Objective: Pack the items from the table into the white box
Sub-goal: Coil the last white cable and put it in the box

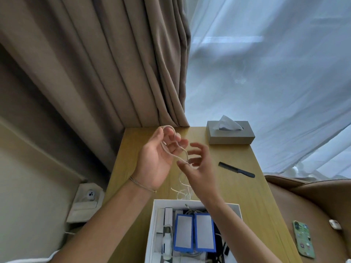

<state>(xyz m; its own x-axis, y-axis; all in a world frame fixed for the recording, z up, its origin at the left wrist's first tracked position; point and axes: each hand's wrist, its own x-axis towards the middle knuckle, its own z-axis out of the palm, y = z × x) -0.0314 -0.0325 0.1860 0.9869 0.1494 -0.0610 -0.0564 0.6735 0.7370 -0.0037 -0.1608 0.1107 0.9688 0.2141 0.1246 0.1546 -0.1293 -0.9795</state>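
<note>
A thin white cable [171, 151] loops around the fingers of my left hand [157, 158], which is raised palm-up over the wooden table [237, 186] and holds the coil. My right hand [197, 166] pinches the cable's strand just to the right of the loop, its other fingers spread. The rest of the cable [183, 190] hangs down and trails on the table towards the white box [195, 203]. The box stands at the table's near edge and holds two blue-edged packs [193, 232], white adapters and dark cords.
A grey tissue box [230, 134] stands at the table's far right. A black comb [236, 169] lies right of my hands. A green-cased phone [303, 238] lies on a brown seat at the right. Curtains hang behind the table.
</note>
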